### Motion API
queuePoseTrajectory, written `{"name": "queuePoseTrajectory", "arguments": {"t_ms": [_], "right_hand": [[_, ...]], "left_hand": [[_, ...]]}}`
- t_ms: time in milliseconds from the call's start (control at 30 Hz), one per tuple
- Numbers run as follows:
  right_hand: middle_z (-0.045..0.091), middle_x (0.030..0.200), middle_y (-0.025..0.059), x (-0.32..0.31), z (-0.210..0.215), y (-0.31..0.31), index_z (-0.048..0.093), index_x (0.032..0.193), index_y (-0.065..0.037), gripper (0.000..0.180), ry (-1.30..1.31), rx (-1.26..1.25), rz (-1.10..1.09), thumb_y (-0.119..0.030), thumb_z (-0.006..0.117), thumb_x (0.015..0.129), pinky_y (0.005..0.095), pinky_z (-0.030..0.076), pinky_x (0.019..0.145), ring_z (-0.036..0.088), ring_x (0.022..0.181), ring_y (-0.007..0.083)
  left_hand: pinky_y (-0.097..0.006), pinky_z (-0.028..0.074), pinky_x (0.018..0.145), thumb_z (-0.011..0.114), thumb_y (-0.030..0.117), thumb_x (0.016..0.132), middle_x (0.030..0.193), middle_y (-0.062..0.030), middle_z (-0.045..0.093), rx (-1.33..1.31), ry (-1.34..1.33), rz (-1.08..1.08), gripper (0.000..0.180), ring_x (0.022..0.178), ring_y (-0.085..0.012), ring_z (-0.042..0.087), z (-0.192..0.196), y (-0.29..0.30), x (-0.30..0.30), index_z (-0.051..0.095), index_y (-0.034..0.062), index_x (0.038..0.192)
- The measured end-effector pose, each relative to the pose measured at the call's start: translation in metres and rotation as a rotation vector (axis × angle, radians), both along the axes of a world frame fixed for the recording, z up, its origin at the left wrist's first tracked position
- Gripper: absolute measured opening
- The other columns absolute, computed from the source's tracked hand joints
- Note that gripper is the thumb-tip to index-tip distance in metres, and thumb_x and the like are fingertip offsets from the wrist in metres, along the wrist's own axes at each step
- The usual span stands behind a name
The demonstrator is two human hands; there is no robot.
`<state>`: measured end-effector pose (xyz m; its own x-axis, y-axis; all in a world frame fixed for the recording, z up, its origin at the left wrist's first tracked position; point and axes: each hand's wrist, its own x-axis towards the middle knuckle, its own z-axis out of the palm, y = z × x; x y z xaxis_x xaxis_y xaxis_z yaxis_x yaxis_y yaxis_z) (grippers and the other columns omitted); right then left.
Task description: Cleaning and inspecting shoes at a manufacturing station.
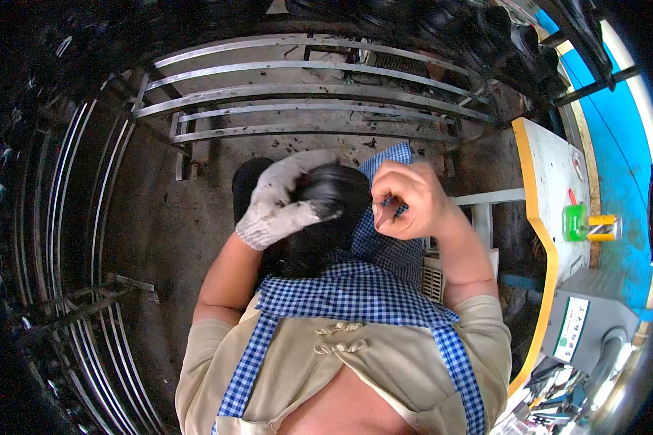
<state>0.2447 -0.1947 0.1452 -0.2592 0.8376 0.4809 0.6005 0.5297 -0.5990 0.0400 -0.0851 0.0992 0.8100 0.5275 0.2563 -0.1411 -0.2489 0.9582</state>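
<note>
My left hand [274,206], in a smudged white knit glove, is wrapped around a glossy black rounded piece [333,190] that looks like a shoe's toe. Its lower part merges with dark material over my lap, so the full shape is hard to make out. Just right of it, my bare right hand [413,199] is raised with thumb and fingers curled into a pinch. Whatever sits between those fingertips is too small or hidden to name. A blue-and-white checked apron [355,293] covers my front and lap.
Metal rails of a low rack [319,90] cross in front of me. More racks [98,319] stand at left. At right is a white table with a yellow edge [540,217], a green bottle [575,222], a yellow container [604,228] and a grey machine [594,308].
</note>
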Motion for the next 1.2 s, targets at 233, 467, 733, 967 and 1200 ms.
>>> {"name": "queuePoseTrajectory", "arguments": {"t_ms": [233,467,733,967,1200], "right_hand": [[0.062,0.084,0.0115,-0.001,-0.088,-0.015,0.056,0.084,-0.003,0.024,-0.017,-0.068,-0.278,-0.003,0.07,0.065,0.0304,0.052,0.056,0.062,0.062,0.0222],[0.06,0.111,0.0215,-0.025,-0.116,-0.036,0.037,0.136,-0.009,0.086,0.011,-0.171,-0.262,-0.031,0.079,0.065,0.0416,0.053,0.066,0.064,0.08,0.0367],[0.063,0.098,0.0124,-0.012,-0.082,-0.03,0.042,0.125,0.002,0.065,0.87,-0.52,-0.194,-0.006,0.072,0.069,0.0264,0.047,0.046,0.058,0.053,0.0161],[0.063,0.085,0.0139,0.005,-0.093,-0.023,0.049,0.112,0.002,0.037,1.277,-0.555,-0.341,-0.026,0.054,0.088,0.0196,0.03,0.032,0.042,0.038,0.0095],[0.064,0.087,0.0147,0.006,-0.091,-0.026,0.05,0.111,0.003,0.042,1.205,-0.575,-0.329,-0.03,0.059,0.086,0.0195,0.032,0.032,0.043,0.038,0.0081]], "left_hand": [[-0.033,0.041,0.097,0.066,0.011,0.077,0.118,-0.0087,0.057,-0.219,-0.25,0.631,0.051,0.111,-0.0192,0.052,-0.003,0.033,-0.03,0.05,0.0032,0.125],[-0.044,0.054,0.08,0.05,0.044,0.091,0.109,-0.0123,0.06,-0.843,-0.774,0.692,0.047,0.092,-0.0273,0.062,-0.008,0.053,-0.026,0.054,0.0054,0.118],[-0.037,0.045,0.093,0.057,0.025,0.088,0.124,-0.0095,0.051,-0.845,-0.603,0.611,0.042,0.112,-0.0224,0.052,-0.045,0.071,-0.04,0.05,0.0058,0.125],[-0.03,0.042,0.089,0.051,0.032,0.093,0.125,-0.0071,0.049,-0.762,-0.298,0.665,0.042,0.11,-0.0173,0.048,-0.06,0.067,-0.044,0.047,0.0102,0.129],[-0.028,0.041,0.088,0.05,0.037,0.093,0.126,-0.0081,0.048,-0.741,-0.228,0.649,0.046,0.108,-0.0166,0.048,-0.055,0.068,-0.038,0.045,0.0107,0.13]]}}
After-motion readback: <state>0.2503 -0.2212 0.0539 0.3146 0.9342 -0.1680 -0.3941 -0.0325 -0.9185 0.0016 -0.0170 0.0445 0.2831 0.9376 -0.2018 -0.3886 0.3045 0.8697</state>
